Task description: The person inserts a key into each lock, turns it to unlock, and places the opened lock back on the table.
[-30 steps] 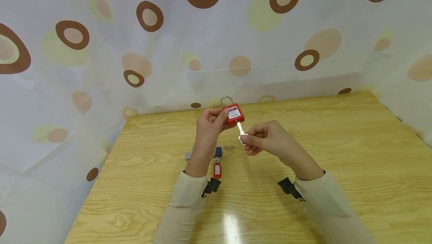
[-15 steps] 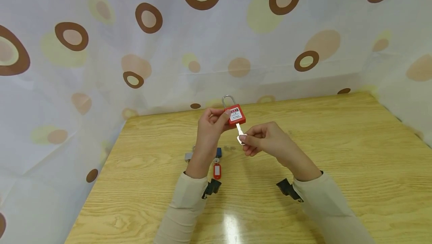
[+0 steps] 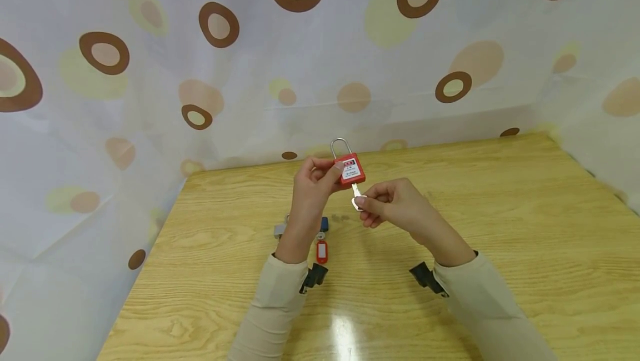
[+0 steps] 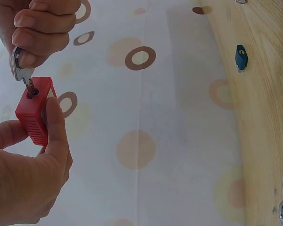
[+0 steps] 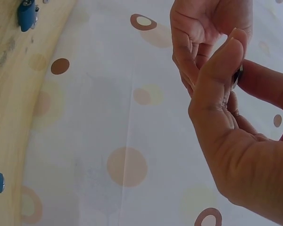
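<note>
In the head view my left hand (image 3: 311,187) holds a red padlock (image 3: 351,171) above the table, thumb on its white label. The padlock's steel shackle points up and away. My right hand (image 3: 395,205) pinches a silver key (image 3: 356,190) by its bow between thumb and fingers, just below the padlock. The left wrist view shows the key (image 4: 23,73) with its tip at the keyhole in the red padlock's base (image 4: 34,106); how deep it sits is hard to tell. In the right wrist view the fingers hide most of the key.
On the wooden table (image 3: 500,211), partly behind the left forearm, lie a grey padlock (image 3: 279,231), a blue padlock (image 3: 324,224) and a red key tag (image 3: 322,251). A spotted cloth (image 3: 320,61) hangs along the table's back edge.
The red padlock has risen slightly and shifted a little right, its shackle showing more. Less of the key's blade shows below the padlock than before. Both hands keep their holds.
</note>
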{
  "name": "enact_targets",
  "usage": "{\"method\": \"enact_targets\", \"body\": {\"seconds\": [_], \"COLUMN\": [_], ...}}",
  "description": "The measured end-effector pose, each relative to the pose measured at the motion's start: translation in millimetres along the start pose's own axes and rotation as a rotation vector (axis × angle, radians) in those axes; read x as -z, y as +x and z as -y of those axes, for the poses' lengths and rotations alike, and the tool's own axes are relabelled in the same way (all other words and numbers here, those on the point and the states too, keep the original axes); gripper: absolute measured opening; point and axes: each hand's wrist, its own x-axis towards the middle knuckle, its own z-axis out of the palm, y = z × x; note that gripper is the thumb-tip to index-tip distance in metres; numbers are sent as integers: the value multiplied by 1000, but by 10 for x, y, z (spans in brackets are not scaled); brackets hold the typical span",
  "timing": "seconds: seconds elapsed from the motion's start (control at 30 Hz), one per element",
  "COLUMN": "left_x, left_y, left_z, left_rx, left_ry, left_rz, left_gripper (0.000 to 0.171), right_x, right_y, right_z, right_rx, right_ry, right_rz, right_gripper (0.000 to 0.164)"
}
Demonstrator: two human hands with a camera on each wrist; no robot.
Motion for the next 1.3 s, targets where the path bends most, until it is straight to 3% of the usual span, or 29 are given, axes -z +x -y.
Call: {"method": "enact_targets", "body": {"seconds": [1.0,1.3], "left_x": [-12,-25], "left_y": [-9,-8], "left_z": [-25,1], "left_rx": [-6,5], "left_ry": [95,74], "left_rz": [-17,16], "left_gripper": [19,15], "right_x": [-28,-42], "right_y": [12,29], "right_z": [19,0], "right_rx": [-26,-48], "right_ry": [-16,-43], "right_rz": [-38,-79], "right_gripper": [22,22]}}
